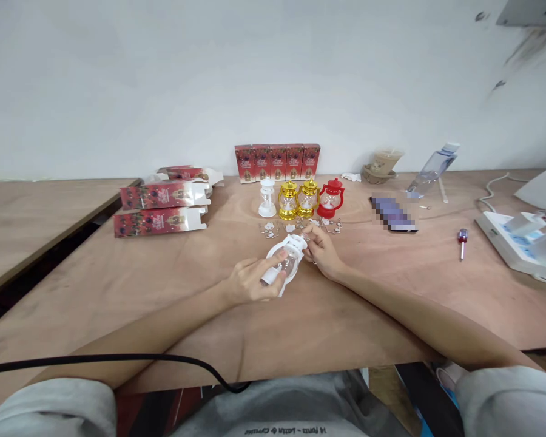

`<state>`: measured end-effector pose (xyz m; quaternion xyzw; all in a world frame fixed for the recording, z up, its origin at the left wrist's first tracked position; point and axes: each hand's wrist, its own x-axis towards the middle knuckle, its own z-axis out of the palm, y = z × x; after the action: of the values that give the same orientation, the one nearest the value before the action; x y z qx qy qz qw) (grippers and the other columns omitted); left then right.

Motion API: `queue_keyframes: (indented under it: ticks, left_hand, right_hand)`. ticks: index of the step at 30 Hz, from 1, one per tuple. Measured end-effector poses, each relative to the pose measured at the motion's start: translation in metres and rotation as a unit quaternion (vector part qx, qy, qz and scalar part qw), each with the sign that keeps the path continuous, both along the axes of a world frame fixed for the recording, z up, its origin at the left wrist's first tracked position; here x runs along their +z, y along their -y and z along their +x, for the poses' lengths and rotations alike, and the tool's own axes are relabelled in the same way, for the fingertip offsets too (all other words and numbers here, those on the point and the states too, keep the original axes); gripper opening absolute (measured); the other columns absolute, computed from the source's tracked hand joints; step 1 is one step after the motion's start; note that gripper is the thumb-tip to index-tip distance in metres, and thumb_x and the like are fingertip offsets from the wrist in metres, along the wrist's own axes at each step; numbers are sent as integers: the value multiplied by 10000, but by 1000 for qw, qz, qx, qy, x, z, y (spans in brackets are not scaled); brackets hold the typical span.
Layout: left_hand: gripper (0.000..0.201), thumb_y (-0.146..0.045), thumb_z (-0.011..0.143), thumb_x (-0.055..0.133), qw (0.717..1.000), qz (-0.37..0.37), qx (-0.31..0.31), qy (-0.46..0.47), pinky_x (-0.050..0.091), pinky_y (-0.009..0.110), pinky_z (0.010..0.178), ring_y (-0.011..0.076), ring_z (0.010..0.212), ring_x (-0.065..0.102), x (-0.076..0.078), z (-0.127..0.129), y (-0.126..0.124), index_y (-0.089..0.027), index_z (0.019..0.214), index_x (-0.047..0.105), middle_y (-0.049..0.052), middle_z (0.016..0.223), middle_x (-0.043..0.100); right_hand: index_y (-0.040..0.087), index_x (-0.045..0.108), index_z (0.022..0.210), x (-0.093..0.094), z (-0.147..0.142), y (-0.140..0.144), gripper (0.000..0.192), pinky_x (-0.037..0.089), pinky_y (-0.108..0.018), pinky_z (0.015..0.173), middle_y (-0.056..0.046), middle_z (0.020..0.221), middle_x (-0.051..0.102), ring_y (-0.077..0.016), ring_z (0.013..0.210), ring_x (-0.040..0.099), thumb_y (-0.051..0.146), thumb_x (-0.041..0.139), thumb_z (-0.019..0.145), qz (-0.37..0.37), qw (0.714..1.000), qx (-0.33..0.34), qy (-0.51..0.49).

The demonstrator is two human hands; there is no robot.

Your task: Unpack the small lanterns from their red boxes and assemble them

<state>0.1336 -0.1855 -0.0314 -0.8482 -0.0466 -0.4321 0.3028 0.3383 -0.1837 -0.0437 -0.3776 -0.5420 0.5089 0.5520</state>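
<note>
My left hand [251,280] grips a small white toy lantern [287,260] lying tilted over the wooden table [173,291]. My right hand [324,249] touches the lantern's top end with its fingertips; whether it pinches a small part there is too small to tell. Just beyond the hands lie several small metal and white parts [300,227]. Behind them stand a white lantern [267,198], two gold lanterns [297,199] and a red lantern [331,198] in a row.
Several red boxes [277,161] stand at the wall; flat red boxes [161,206] lie left. A phone [394,213], a red screwdriver [462,241], a white device [523,243], a bottle [432,169] and a cup [382,165] are right. A black cable [118,359] crosses the near edge.
</note>
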Motion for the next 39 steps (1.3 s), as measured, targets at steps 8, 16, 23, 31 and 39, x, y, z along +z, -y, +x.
queue_keyframes:
  ticks: [8,16,23,31,39]
  left_hand:
    - [93,-207,862,469,999,27,-19,-3,497,205,554,145,854,687,1,-3,-8,-183,951,453,159,1005,698]
    - [90,-205,915,388,999,26,-27,-16,457,213,545,121,694,669,4,0,-5,-175,972,451,148,978,708]
    - [113,-194,910,362,999,25,-20,-22,453,221,589,115,743,651,4,0,-4,-179,979,451,137,1004,700]
    - [107,-158,854,431,999,8,-41,-21,436,230,555,111,642,614,0,2,-6,-161,956,463,157,996,696]
    - [149,-128,840,376,999,10,-39,-22,402,225,522,108,597,597,4,4,-4,-165,943,478,135,954,709]
  right_hand:
    - [233,441,726,1,20,-19,367,183,-180,356,105,473,406,-45,364,289,527,660,697,-2,973,-213,-92]
    - [205,502,755,-5,141,-69,350,392,-239,507,-6,777,606,-94,545,506,553,534,778,107,826,-542,115]
    - [170,597,860,-21,188,-78,335,464,-281,523,-45,780,655,-143,556,579,471,457,816,83,806,-502,304]
    - [210,676,684,-14,181,-56,119,441,-360,771,-51,782,694,-218,797,589,305,608,705,126,805,-283,506]
    - [186,643,882,-10,167,-54,268,431,-418,857,-99,949,685,-246,925,572,404,493,835,190,766,-322,523]
